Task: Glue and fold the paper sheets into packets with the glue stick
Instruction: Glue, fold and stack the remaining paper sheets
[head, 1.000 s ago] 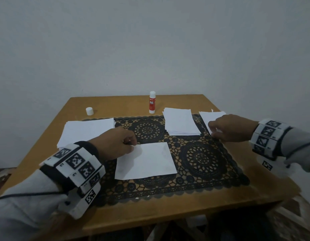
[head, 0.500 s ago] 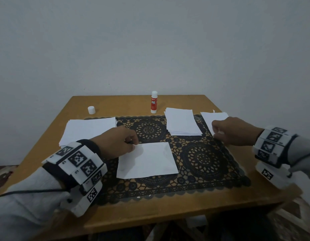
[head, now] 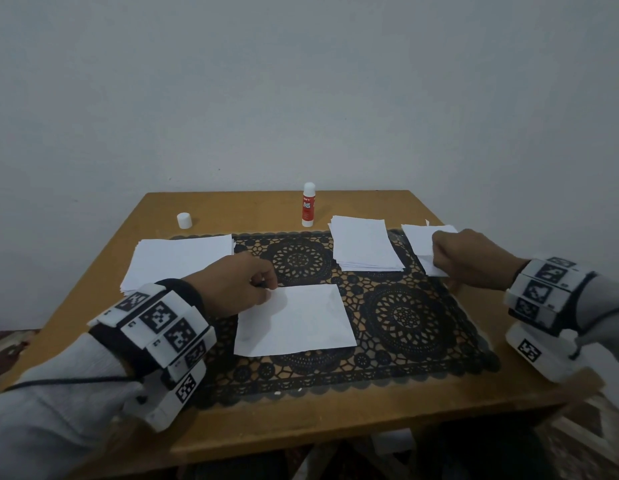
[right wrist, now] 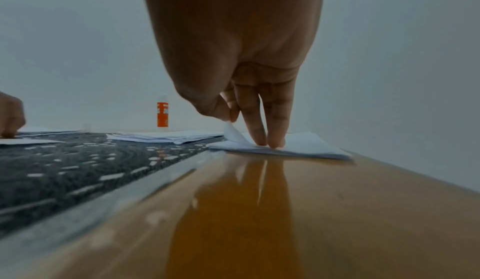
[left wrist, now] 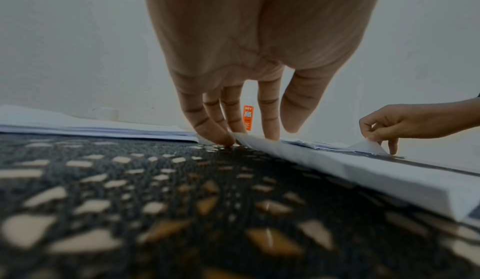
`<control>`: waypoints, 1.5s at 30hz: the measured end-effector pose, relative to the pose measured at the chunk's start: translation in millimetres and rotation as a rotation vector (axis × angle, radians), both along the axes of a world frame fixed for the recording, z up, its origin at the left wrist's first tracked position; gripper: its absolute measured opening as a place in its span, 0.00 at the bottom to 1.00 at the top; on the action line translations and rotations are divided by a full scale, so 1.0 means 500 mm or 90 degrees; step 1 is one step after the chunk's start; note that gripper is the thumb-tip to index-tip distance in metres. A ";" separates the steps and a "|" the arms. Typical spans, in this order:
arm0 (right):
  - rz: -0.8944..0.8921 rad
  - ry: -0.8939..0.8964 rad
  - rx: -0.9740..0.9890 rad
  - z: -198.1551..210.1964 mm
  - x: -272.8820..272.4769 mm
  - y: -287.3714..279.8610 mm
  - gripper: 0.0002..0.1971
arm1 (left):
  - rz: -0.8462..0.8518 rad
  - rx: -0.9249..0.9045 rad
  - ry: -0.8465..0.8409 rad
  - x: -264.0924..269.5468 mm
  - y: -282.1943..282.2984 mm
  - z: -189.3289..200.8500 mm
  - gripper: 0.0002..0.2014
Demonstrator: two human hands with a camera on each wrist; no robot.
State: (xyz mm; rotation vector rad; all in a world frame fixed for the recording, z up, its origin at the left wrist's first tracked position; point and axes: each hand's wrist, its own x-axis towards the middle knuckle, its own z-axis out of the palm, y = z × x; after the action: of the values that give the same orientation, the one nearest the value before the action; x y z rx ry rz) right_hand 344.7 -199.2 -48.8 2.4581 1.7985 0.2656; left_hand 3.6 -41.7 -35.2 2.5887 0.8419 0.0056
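Two hands work at the dark lace mat (head: 405, 323) that covers most of the wooden table (head: 336, 417). The left hand (head: 232, 285) rests at the mat's left part, its fingertips (left wrist: 270, 133) pressing down on the far left corner of a single paper sheet (head: 294, 320) that lies flat in the mat's middle; the fingers reach down nearly straight and clasp nothing. The right hand (head: 474, 258) is at the mat's far right corner, over a small stack of sheets (right wrist: 306, 146) that lies half off the mat on the bare wood. In the right wrist view two straight fingers (right wrist: 275, 131) press the top of that stack while the thumb and forefinger pinch the near corner of the top sheet (right wrist: 233, 133) and lift it, curled upward, off the rest. A thicker stack of small sheets (head: 365, 244) lies on the mat's far edge, just left of the right hand. A wide pile of larger sheets (head: 180, 258) overlaps the mat's far left corner. The glue stick (head: 308, 206), red-bodied, stands upright and uncapped beyond the mat's far edge, untouched; its white cap (head: 184, 220) sits well to its left, also beyond the mat.
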 end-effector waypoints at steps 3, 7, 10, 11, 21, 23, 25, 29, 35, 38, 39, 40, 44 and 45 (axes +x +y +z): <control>-0.019 0.026 0.069 -0.004 -0.001 -0.002 0.11 | 0.002 -0.004 0.000 0.000 0.001 0.000 0.09; -0.040 0.056 0.077 -0.007 -0.002 -0.003 0.08 | 0.002 -0.004 -0.002 0.002 0.001 -0.001 0.09; -0.019 0.125 0.160 0.000 0.006 -0.010 0.12 | 0.000 -0.003 -0.005 0.002 0.000 0.000 0.09; -0.013 0.147 0.187 0.003 0.009 -0.012 0.14 | -0.002 -0.001 -0.005 0.002 0.000 -0.001 0.09; -0.091 0.160 0.235 0.056 0.008 -0.017 0.17 | -0.003 0.011 -0.006 0.005 0.001 -0.003 0.10; -0.096 0.178 0.277 0.072 0.005 -0.022 0.20 | -0.001 0.011 -0.008 0.005 0.002 -0.004 0.09; -0.080 0.190 0.314 0.085 -0.004 -0.029 0.16 | 0.002 0.012 -0.010 0.004 0.003 -0.005 0.09; 0.019 0.199 0.349 0.118 -0.070 -0.036 0.11 | 0.014 0.028 -0.009 0.002 0.010 -0.009 0.09; 0.072 0.705 0.364 0.150 -0.187 -0.022 0.08 | 0.037 -0.015 -0.127 0.006 0.003 -0.002 0.13; 0.085 0.958 0.285 0.135 -0.213 0.002 0.12 | 0.038 -0.045 -0.212 0.002 -0.012 0.004 0.22; 0.095 1.016 0.258 0.128 -0.219 0.010 0.14 | 0.035 -0.052 -0.229 0.003 -0.016 0.004 0.23; 0.090 1.053 0.239 0.119 -0.224 0.017 0.15 | 0.035 -0.061 -0.244 0.004 -0.018 0.004 0.23; -0.010 1.066 0.205 0.079 -0.241 0.044 0.06 | 0.081 -0.092 -0.309 0.003 -0.011 0.001 0.18; -0.033 1.052 0.193 0.069 -0.243 0.048 0.05 | 0.089 -0.082 -0.311 0.002 -0.006 0.000 0.15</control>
State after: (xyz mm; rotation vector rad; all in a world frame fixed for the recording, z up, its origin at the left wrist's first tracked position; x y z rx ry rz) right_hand 223.3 -175.0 -14.3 3.0219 1.9207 -2.2098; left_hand 4.6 -44.7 -35.1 2.2553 0.7988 0.5789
